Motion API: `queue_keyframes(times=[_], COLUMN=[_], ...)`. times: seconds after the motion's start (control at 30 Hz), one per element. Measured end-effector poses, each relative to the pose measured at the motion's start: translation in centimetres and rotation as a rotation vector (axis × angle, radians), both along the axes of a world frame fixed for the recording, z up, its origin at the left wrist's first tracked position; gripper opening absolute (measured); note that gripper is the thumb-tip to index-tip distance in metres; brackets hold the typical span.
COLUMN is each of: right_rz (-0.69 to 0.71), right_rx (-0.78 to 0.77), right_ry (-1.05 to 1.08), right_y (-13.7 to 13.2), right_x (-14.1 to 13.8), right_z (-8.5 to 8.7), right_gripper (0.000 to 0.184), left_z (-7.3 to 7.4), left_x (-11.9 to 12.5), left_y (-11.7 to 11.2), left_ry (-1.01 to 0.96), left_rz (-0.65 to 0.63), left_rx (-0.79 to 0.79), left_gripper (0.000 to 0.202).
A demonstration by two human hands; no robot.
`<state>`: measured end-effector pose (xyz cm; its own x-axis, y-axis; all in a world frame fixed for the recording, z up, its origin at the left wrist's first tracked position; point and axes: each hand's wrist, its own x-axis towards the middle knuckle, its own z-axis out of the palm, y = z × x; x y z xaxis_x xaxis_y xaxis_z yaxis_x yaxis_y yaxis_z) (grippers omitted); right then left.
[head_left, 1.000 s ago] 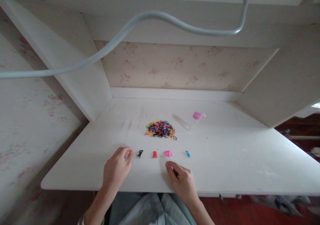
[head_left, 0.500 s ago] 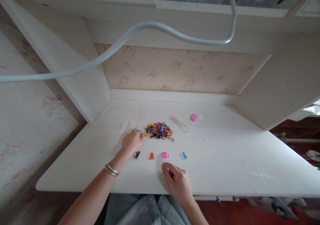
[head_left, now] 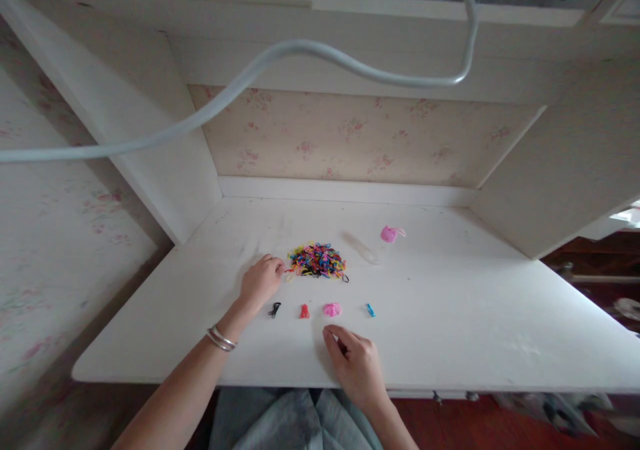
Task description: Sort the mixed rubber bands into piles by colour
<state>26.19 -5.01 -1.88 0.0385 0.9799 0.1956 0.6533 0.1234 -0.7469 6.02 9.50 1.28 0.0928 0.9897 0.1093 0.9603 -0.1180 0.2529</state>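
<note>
Left hand [head_left: 262, 282]: fingers narrowly bent at the left edge of a heap of coloured rubber bands [head_left: 319, 261]; grip on a red band cannot be told. Right hand [head_left: 356, 362]: fingertips drawn together over the white worktop [head_left: 450, 317]. Behind: floral wallpaper [head_left: 345, 137].

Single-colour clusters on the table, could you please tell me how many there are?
4 visible, left to right: black cluster, red cluster, pink cluster and blue cluster, in front of the mixed pile. The left arm may hide more.
</note>
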Motion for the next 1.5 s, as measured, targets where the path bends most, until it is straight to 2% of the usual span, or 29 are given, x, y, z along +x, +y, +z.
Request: queue_keyframes(times=[0.2,0.3,0.4,0.5,0.6,0.83,1.03,1.27,1.4,1.5], right_rz=[-0.008,-0.029,-0.067,-0.123,-0.166,-0.168,-0.162,-0.157,-0.137,-0.128], right_rx=[0.006,0.032,0.080,0.114,0.119,0.061,0.041,0.018,-0.002,-0.009], right_ry=[0.012,0.055,0.124,0.188,0.226,0.274,0.304,0.323,0.311,0.291], right_y=[0.0,-0.1,-0.3,-0.5,-0.6,-0.6,-0.5,-0.5,-0.4,-0.3], right_x=[0.0,0.0,0.1,0.3,0.5,1.0,1.0,1.1,1.1,0.9], right_z=[-0.1,-0.3,-0.4,-0.4,-0.3,-0.3,-0.2,-0.3,-0.3,-0.3], right_gripper=[0.030,0.032,0.032,0.032,0.034,0.036,0.036,0.037,0.035,0.034], left_z=[1.1,1.9,2.2,2.0,1.4,0.4,0.5,0.4,-0.6,-1.3], left_x=[0.0,0.8,2.5,4.6,6.6,8.7,8.7,6.7,4.8,3.3], left_y=[-1.0,-2.7,-5.3,-8.0,-9.7,-10.3,-10.5,-12.1,-13.3,-13.6], left_ry=[0.016,0.021,0.024,0.035,0.046,0.071,0.060,-0.014,-0.167,-0.399], left_rz=[0.027,0.022,-0.046,-0.147,-0.194,-0.241,-0.258,-0.262,-0.221,-0.192], left_rx=[0.049,0.072,0.092,0.079,0.037,0.032,0.023,0.027,0.037,-0.033], left_gripper=[0.032,0.035,0.036,0.036,0.035,0.031,0.030,0.032,0.034,0.036])
